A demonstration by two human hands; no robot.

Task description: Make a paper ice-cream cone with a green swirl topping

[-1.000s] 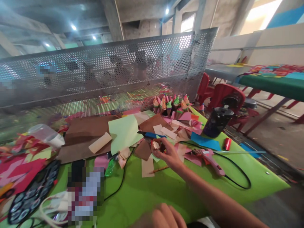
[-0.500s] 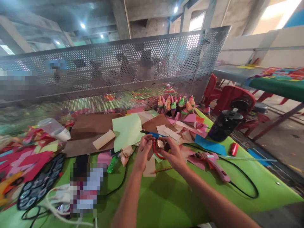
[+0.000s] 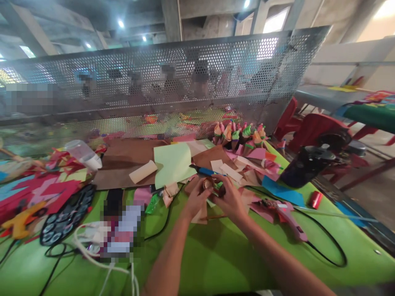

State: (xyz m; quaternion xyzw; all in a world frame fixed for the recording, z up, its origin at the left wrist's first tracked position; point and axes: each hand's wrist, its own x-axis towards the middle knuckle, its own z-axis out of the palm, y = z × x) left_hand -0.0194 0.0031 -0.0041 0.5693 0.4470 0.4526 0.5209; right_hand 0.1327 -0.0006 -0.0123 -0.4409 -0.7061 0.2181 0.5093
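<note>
My left hand [image 3: 196, 199] is closed around a small brown paper cone [image 3: 207, 183], its pale open end facing up. Right beside it, my right hand [image 3: 228, 197] has its fingers bent in a pinch, with a bit of green showing between the hands. What exactly the right fingers grip is partly hidden. Beneath the hands lie brown paper scraps [image 3: 200, 216]. Just beyond the fingertips is a blue-handled tool [image 3: 206, 171] with a dark end.
Several paper ice-cream cones [image 3: 236, 137] stand at the back by a perforated metal screen [image 3: 173, 86]. To the right are a pink glue gun [image 3: 291, 220] with its cord, a red roll [image 3: 316, 200] and a dark tumbler [image 3: 305, 164]. A power strip [image 3: 125, 230] lies left.
The brown cone has passed from my right fingers to my left hand. The red curved strip beside it no longer shows. The view has turned slightly left.
</note>
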